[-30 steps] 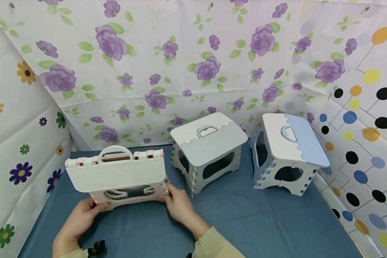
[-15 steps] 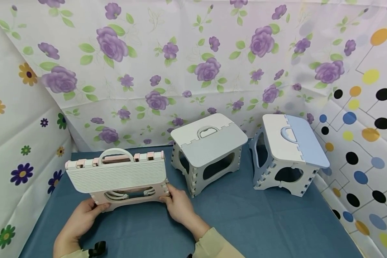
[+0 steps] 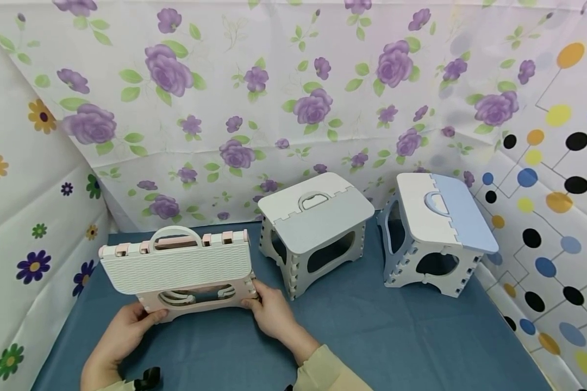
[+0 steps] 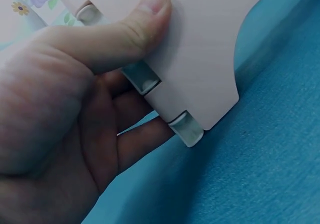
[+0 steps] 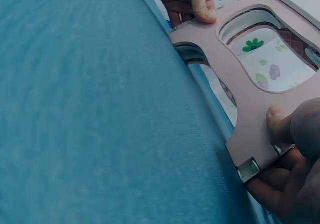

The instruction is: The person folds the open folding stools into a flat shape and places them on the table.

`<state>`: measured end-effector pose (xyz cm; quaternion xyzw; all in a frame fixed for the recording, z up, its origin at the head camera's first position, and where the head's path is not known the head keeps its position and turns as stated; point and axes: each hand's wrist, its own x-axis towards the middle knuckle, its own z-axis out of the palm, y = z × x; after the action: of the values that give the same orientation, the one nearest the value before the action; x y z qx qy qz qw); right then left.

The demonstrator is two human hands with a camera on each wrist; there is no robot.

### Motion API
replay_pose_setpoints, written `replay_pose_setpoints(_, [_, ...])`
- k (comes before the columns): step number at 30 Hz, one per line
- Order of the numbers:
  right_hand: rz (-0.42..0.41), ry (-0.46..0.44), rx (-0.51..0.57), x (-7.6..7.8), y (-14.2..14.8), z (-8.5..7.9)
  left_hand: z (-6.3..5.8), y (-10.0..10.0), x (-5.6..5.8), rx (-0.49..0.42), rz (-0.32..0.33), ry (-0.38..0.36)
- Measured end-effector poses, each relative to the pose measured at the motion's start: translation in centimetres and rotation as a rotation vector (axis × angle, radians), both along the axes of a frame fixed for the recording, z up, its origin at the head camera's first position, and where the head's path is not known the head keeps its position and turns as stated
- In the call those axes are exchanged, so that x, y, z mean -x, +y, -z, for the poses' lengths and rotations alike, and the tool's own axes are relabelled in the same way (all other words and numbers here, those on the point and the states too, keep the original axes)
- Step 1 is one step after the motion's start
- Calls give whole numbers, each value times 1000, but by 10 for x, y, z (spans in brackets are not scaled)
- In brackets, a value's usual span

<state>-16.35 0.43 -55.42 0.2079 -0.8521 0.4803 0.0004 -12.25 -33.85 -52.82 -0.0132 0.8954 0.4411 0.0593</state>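
Observation:
A pink and white folding stool stands at the left of the table, partly folded, its top halves hanging down from the ridge with a white handle above. My left hand grips its lower left edge; in the left wrist view the thumb lies on the pink leg panel and the fingers curl behind. With my right hand I grip the lower right edge, thumb on the front of the panel in the right wrist view. The far side of the stool is hidden.
A grey and white folding stool stands unfolded in the middle, just right of my right hand. Farther right is an unfolded blue and white stool. Blue cloth covers the table, with patterned sheets behind and at both sides.
The view has shifted very slightly. Both hands keep their hold on the pink and white stool, and nothing else has visibly moved.

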Motion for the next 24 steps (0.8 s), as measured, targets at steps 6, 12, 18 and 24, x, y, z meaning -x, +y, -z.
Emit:
replay_pose_setpoints(6, [-24, -2, 44, 2, 4, -1, -2, -2, -2, 18, -118, -4])
replay_pose_setpoints(12, [-24, -21, 38, 3, 4, -1, -1, -2, -4, -42, -182, 110])
replay_pose_setpoints(18, [6, -23, 33, 6, 6, -2, 1, -1, -5, -18, -160, 77])
replay_pose_setpoints(24, [64, -40, 54, 7, 8, -6, 0, 0, -5, 2, -138, 62])
